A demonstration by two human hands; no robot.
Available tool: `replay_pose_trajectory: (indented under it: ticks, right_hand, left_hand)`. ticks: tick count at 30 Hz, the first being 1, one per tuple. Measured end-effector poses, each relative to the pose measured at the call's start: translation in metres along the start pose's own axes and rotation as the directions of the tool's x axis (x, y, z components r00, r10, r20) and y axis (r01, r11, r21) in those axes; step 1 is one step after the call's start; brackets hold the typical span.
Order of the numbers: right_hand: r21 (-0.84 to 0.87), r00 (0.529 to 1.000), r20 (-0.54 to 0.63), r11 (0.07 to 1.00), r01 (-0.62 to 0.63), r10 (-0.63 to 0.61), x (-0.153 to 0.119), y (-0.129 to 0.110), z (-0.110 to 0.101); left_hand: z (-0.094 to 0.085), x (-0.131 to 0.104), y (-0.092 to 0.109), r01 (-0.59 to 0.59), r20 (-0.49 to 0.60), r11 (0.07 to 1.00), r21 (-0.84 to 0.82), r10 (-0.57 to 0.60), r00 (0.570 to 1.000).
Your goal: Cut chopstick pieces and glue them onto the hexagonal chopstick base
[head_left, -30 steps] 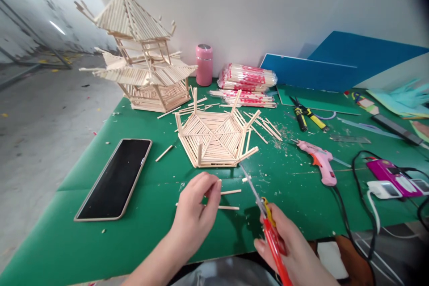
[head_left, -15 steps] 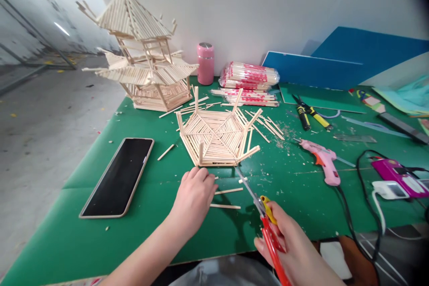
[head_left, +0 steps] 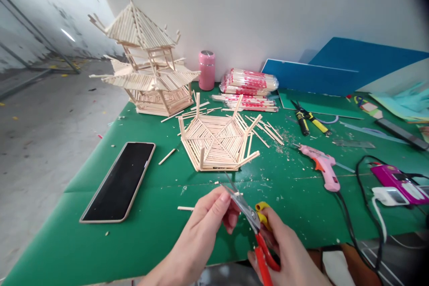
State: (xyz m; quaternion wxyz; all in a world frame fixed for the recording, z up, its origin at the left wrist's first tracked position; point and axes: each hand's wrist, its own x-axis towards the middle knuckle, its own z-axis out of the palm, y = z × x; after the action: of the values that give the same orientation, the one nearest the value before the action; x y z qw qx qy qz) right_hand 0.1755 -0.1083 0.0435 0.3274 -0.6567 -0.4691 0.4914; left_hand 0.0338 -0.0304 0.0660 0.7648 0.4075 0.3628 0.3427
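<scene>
My right hand (head_left: 284, 246) is wrapped round red-handled scissors (head_left: 246, 210), a yellow part showing by its fingers. The scissor blades are parted and point away, up to the near edge of a hexagonal stick frame (head_left: 214, 140) with short posts at its corners. My left hand (head_left: 211, 219) is closed in a pinch at the blades. A small pale end of a wooden stick (head_left: 238, 193) shows between the blades beside its fingertips; the rest is hidden. Another short stick (head_left: 185, 208) lies left of my left hand.
A stick pagoda (head_left: 150, 71) stands at the back left, near a pink flask (head_left: 207, 71) and wrapped chopsticks (head_left: 250, 82). A phone (head_left: 119, 183) lies left. Pliers (head_left: 308, 118), a pink glue gun (head_left: 320, 165) and its cable are right. Blue boards (head_left: 311, 76) lean behind.
My left hand has lifted from the table and moved right to the scissors, with a stick end now at the blades. The scissors have shifted slightly left and show parted blades.
</scene>
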Motion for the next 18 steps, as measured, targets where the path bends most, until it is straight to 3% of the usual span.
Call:
replay_pose_trajectory:
  ticks: [6,13,18]
  right_hand:
    - [-0.054,1.000,-0.010,0.999,0.001,-0.001,-0.002,0.008,-0.004]
    - [-0.060,1.000,-0.005,0.998,-0.003,0.003,-0.007,0.011,-0.006]
    - [0.033,0.999,0.020,0.999,-0.043,0.042,-0.011,0.006,-0.007]
  left_hand:
    - [-0.002,0.001,-0.001,0.040,0.067,0.992,-0.115,-0.033,0.997]
    - [-0.003,-0.002,0.002,-0.090,0.047,0.977,0.195,0.083,0.995]
    - [-0.003,-0.003,0.007,-0.284,0.096,0.836,0.470,0.272,0.958]
